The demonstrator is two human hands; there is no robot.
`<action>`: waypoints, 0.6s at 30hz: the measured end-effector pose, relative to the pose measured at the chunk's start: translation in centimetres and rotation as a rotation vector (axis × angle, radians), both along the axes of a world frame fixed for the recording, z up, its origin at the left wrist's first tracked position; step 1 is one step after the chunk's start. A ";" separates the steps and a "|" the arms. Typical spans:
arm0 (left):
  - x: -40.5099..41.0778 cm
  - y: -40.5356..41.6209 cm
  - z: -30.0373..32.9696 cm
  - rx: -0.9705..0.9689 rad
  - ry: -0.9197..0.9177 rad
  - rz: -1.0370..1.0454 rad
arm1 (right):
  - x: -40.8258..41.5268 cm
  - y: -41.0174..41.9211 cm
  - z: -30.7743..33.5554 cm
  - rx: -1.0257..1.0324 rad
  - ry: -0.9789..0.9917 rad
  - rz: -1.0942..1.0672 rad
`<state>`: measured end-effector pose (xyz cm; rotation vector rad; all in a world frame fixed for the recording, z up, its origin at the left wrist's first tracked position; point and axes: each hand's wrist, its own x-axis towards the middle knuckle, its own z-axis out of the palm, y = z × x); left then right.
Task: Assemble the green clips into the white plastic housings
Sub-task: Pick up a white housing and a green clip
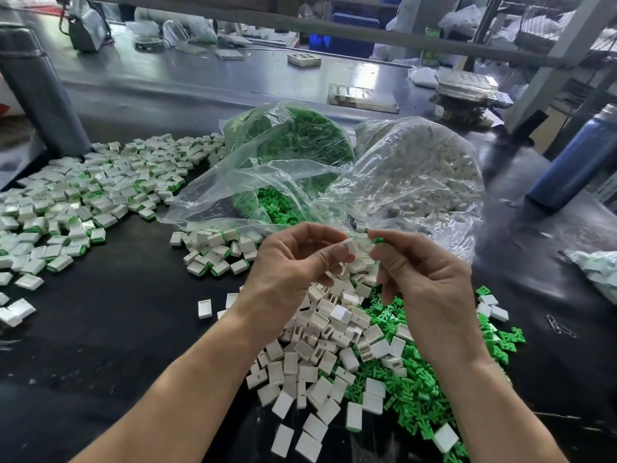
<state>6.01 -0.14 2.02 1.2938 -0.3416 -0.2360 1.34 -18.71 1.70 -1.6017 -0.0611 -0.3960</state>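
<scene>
holding one small white rectangular plastic housing pinched in the fingers of the left hand, the person has the right hand raised just beside it, its fingers curled around a small bright green plastic clip; the two parts sit close together above the table but do not look joined yet, so this pair reads as mid-assembly, with the clip still to be pushed in. a good deal looks done already: a wide spread of finished white housings with green edges showing covers the left of the dark table, and a smaller cluster of the same lies just left of the hands. plenty is left, though. below the hands sits a loose heap of empty white housings, touching a heap of loose green clips to its right. behind the hands, a clear plastic bag of green clips and a clear plastic bag of white housings both look well filled. judged from these stocks, the job is only partly through, with far more parts waiting than assembled.
</scene>
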 end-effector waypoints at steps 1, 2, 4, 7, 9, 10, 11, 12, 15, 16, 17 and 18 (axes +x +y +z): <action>0.0 0.0 -0.1 0.013 -0.008 0.007 | 0.0 0.1 0.1 -0.024 -0.002 -0.004; 0.0 0.0 -0.1 0.029 -0.019 0.016 | 0.0 0.2 0.1 -0.032 -0.004 0.000; 0.0 0.0 -0.2 0.065 -0.045 0.030 | -0.1 0.4 0.2 -0.038 -0.011 0.022; -0.1 -0.2 -0.3 0.108 -0.076 0.030 | -0.2 0.5 0.2 -0.074 -0.016 0.027; -0.1 -0.3 -0.3 0.118 -0.080 0.025 | -0.2 0.5 0.1 -0.084 -0.015 0.024; -0.1 -0.3 -0.3 0.119 -0.081 0.024 | -0.3 0.5 0.1 -0.085 -0.014 0.026; -0.1 -0.3 -0.3 0.120 -0.083 0.024 | -0.2 0.5 0.1 -0.077 -0.014 0.028; -0.1 -0.3 -0.4 0.122 -0.085 0.024 | -0.2 0.6 0.1 -0.063 -0.014 0.028; -0.1 -0.3 -0.4 0.118 -0.089 0.024 | -0.1 0.6 0.0 -0.077 -0.033 0.008; -0.1 -0.3 -0.5 0.118 -0.091 0.024 | -0.1 0.6 0.0 -0.096 -0.039 0.005; -0.1 -0.3 -0.5 0.121 -0.093 0.027 | -0.1 0.6 0.0 -0.111 -0.042 0.004; -0.1 -0.3 -0.5 0.127 -0.095 0.031 | -0.2 0.6 0.0 -0.120 -0.042 0.003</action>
